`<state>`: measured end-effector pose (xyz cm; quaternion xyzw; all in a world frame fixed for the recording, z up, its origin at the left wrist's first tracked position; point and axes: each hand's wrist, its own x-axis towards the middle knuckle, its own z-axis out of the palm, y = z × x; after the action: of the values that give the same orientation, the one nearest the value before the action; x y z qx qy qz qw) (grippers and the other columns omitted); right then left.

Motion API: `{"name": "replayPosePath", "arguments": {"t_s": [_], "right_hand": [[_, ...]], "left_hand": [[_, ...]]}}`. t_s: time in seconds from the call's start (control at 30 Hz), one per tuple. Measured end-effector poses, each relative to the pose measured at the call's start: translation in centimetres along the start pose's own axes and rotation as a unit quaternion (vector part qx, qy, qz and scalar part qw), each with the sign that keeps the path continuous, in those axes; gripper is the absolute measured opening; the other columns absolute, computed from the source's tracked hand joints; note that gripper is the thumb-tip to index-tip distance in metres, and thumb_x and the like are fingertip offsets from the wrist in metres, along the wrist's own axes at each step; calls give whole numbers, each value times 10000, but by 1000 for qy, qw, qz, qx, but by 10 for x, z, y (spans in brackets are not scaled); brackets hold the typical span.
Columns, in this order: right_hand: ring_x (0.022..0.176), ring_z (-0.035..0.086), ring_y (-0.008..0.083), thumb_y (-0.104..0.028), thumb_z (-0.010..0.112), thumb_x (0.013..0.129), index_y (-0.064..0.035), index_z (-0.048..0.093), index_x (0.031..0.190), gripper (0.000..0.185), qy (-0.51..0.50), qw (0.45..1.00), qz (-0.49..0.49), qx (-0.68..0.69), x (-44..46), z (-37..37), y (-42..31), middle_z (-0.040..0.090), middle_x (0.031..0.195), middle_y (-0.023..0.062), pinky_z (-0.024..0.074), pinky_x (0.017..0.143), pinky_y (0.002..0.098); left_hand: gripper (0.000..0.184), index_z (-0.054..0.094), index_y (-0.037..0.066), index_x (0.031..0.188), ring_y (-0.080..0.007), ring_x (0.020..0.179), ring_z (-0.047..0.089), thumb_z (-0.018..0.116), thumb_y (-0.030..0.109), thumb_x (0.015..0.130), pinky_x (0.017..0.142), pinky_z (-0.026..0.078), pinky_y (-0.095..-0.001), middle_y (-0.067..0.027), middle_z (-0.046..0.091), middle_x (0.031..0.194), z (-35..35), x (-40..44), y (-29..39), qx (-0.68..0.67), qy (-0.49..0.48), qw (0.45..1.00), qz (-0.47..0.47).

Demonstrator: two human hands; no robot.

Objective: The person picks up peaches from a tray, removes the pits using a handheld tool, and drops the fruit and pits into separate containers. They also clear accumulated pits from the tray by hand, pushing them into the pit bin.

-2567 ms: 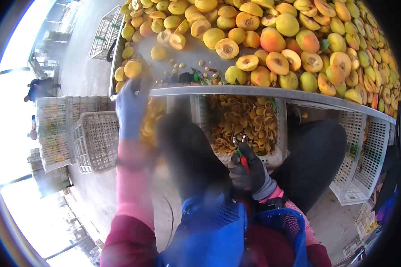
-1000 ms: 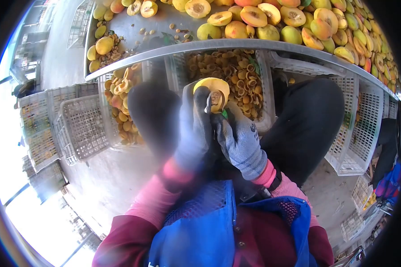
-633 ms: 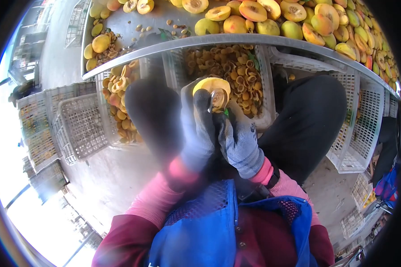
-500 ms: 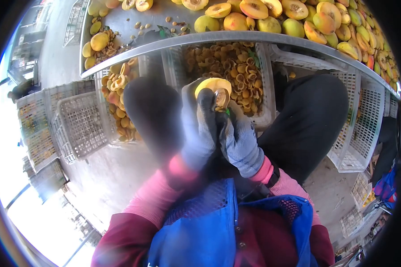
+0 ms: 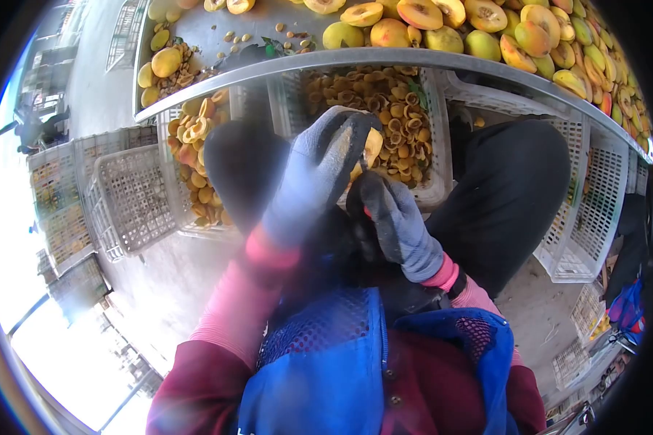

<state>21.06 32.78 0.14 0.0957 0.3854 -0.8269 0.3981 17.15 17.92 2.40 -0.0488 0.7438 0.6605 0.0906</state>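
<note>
Grey gloves (image 5: 294, 192) cover both hands. The left hand (image 5: 325, 156) is closed round a fruit half (image 5: 372, 147), back upward, so only a yellow-orange strip shows past the fingers. The right hand (image 5: 393, 217) is curled just below it, apparently round a tool (image 5: 368, 212), of which little beyond a bit of red handle can be seen. A moment ago the cut face was up, with the tool's metal loop round the pit; now the left hand has rolled over and that face is mostly hidden. This suggests a break in the scooping, though I cannot tell whether the pit is out.

Under the hands, the middle crate (image 5: 440, 145) is heaped with hollow pieces (image 5: 403, 138). Similar ones lie in the left crate (image 5: 174, 174), beyond the left knee (image 5: 243, 167). Both that knee and the right knee (image 5: 511, 174) crowd the space beside the hands. Ahead, the tray's metal edge (image 5: 384, 58) runs across above the crates, a bar between lap and supply. On the tray, whole and cut fruit (image 5: 444, 40) piles up rightward; loose pits (image 5: 229, 36) lie leftward. Farther out, a grey crate (image 5: 134, 192) stands on the floor at left.
</note>
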Motion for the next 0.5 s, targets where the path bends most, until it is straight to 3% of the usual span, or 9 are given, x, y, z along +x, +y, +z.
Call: {"name": "replayPosePath", "arguments": {"t_s": [0.03, 0.07, 0.17, 0.2, 0.3, 0.37, 0.4, 0.5], "right_hand": [[447, 466, 139, -392, 473, 951, -74, 539, 857, 338, -36, 989, 119, 85, -5, 1, -12, 520, 626, 27, 376, 392, 279], [331, 299, 105, -516, 446, 931, -127, 480, 770, 423, -1, 985, 150, 87, -9, 12, -15, 398, 517, -16, 230, 295, 262], [366, 324, 101, -556, 424, 923, -121, 502, 821, 454, -193, 924, 164, 287, -4, -6, 1, 389, 546, -19, 248, 305, 263], [395, 343, 104, -567, 377, 933, -117, 523, 905, 474, -267, 850, 186, 413, 0, -9, 11, 392, 576, -12, 274, 324, 265], [421, 370, 111, -552, 338, 950, -113, 529, 997, 481, -358, 727, 211, 546, -1, -5, 15, 420, 608, 4, 315, 351, 265], [366, 358, 60, -502, 369, 960, -89, 501, 901, 438, -327, 731, 201, 564, -5, 2, 13, 400, 553, -6, 297, 289, 206], [339, 351, 35, -478, 385, 965, -76, 488, 853, 429, -311, 734, 194, 572, -6, 4, 12, 390, 525, -11, 288, 258, 177], [336, 357, 39, -484, 376, 965, -63, 486, 857, 448, -307, 759, 179, 546, -3, 3, 14, 390, 520, -11, 308, 260, 186]], "left_hand": [[224, 562, -16, 1079, -114, 832, 571, 552, 118, 899, 754, 471, -279, -78, 632, 873, -1, 1, -1, -11, -17, 1000, 7], [216, 572, -17, 1066, -109, 842, 567, 555, 117, 897, 765, 467, -272, -75, 632, 888, -2, 1, -1, -23, -33, 999, 14], [201, 584, -11, 1054, -106, 853, 560, 534, 112, 904, 783, 456, -250, -65, 624, 895, -2, -1, 1, -25, -70, 997, 1], [200, 585, -11, 1053, -108, 855, 560, 533, 108, 901, 786, 454, -249, -62, 622, 896, -2, -1, 3, -36, -77, 996, -7], [227, 590, -16, 1047, -125, 864, 560, 540, 148, 898, 809, 450, -272, -58, 616, 911, -2, -1, -8, -57, -95, 993, 44], [256, 593, -19, 1043, -131, 855, 560, 540, 187, 900, 814, 448, -281, -58, 613, 907, 5, -1, -19, -95, -88, 989, 67], [346, 597, -23, 1040, -142, 825, 569, 513, 290, 917, 805, 450, -291, -76, 612, 882, 9, -3, -20, -69, -63, 993, 66], [428, 594, -25, 1031, -149, 805, 577, 480, 374, 928, 767, 461, -280, -90, 616, 870, 24, -15, -26, -262, 14, 962, -79]]}}
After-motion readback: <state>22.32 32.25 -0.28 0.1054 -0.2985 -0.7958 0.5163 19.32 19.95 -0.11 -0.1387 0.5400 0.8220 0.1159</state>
